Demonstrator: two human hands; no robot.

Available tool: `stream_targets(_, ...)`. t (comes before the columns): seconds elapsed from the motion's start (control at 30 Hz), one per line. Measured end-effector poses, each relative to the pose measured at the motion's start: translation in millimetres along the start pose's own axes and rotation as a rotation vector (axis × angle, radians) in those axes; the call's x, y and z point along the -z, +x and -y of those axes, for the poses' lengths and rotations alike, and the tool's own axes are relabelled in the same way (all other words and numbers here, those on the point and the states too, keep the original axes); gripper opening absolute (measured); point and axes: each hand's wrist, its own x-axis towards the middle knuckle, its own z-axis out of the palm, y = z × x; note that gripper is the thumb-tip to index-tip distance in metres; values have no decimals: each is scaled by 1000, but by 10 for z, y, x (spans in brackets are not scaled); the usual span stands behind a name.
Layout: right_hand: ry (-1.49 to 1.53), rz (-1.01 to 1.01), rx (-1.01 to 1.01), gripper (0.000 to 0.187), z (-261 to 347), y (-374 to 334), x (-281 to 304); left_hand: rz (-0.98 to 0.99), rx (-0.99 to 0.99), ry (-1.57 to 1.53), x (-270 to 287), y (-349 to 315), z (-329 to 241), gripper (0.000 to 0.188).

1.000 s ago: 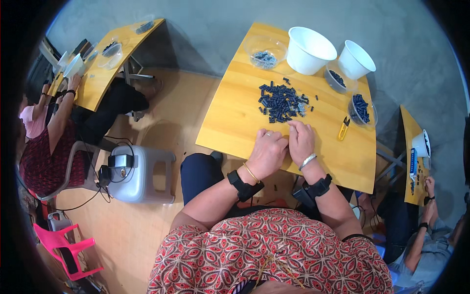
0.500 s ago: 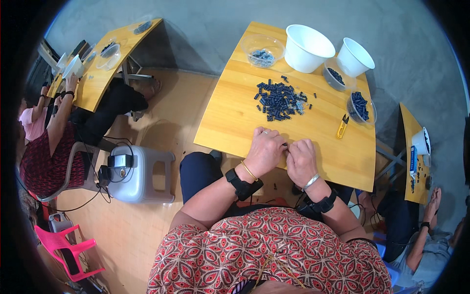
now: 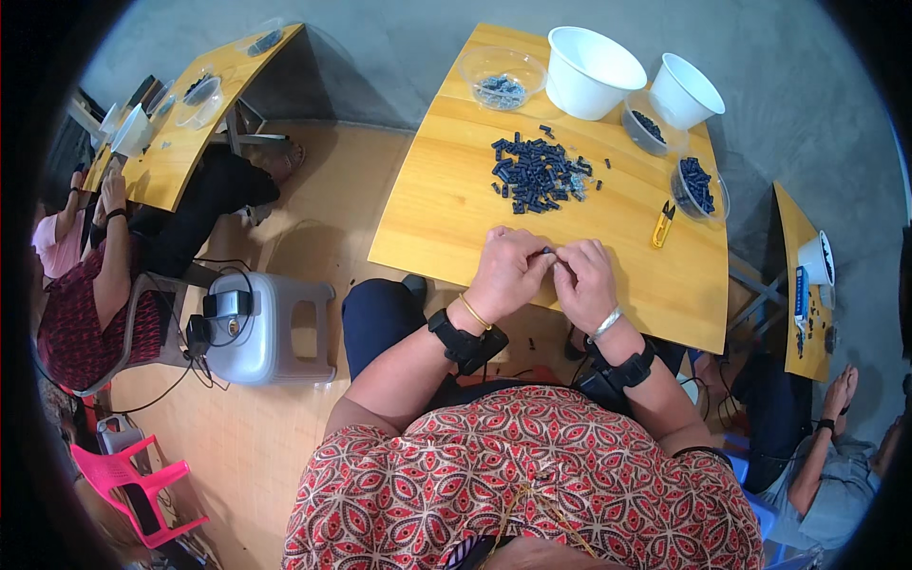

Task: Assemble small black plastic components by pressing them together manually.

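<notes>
Over the near edge of the wooden table (image 3: 427, 223), my left hand (image 3: 511, 270) pinches a small black plastic piece (image 3: 547, 251) between thumb and fingertips. Close beside it is my right hand (image 3: 584, 283), its fingers curled and thumb and fingertips brought together at the same piece. Whether the right fingertips hold a part of their own is too small to tell. Beyond my hands lies a pile of short black plastic pieces (image 3: 532, 171), with small clear or silvery bits (image 3: 578, 182) along its right side. Yellow thread snips (image 3: 662, 226) rest to the right.
Along the far side stand a clear bowl (image 3: 465, 71) of small silvery parts, two white tubs (image 3: 589, 81) (image 3: 686, 90) and clear bowls of black pieces (image 3: 648, 131) (image 3: 698, 185). Co-workers sit at tables left and right. A grey stool (image 3: 271, 332) stands on the floor.
The view has shifted slightly, so the table and its things sit a little higher. Both hands stay together at the near edge, and the black piece shows more plainly between the fingertips.
</notes>
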Motion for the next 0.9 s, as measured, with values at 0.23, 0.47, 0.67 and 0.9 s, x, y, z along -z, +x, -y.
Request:
stream_targets(0.23,36,-162,-7,6,-73,211,-131,-155,449,-801,60,-6,-18,15)
stream_targets(0.47,131,-123,-201,5,-330,101,30,-222,571,-1243,275,41,125,21)
stream_targets(0.67,149,61,-162,10,-127,74,157,-142,626,-1444,277,34,140,23)
stream_targets(0.9,48,99,39,15,-115,64,18,-49,558,-1526,217,5,181,22)
